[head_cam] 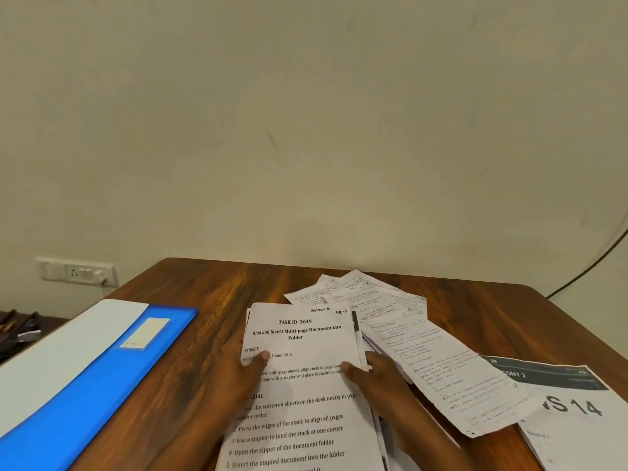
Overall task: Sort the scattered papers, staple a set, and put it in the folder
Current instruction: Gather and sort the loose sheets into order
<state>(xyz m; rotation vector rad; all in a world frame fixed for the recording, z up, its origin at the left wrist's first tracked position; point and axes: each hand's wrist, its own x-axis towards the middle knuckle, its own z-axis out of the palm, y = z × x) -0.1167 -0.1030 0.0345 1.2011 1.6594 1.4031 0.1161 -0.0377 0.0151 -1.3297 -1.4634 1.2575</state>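
Note:
A printed sheet headed "TASK ID: 3649" (299, 385) tops a small stack at the table's front middle. My left hand (238, 375) grips the stack's left edge, thumb on the top page. My right hand (377, 379) grips the right edge, thumb on the page, fingers under it. Several handwritten sheets (424, 355) lie scattered to the right and behind the stack. A blue folder (85, 379) with a pale label lies flat at the left. No stapler is in view.
A printed sheet with a dark header and "S 14" (577, 409) lies at the front right corner of the wooden table (210, 294). A wall socket (76, 271) sits at the left, and a black cable (591, 263) runs along the right wall.

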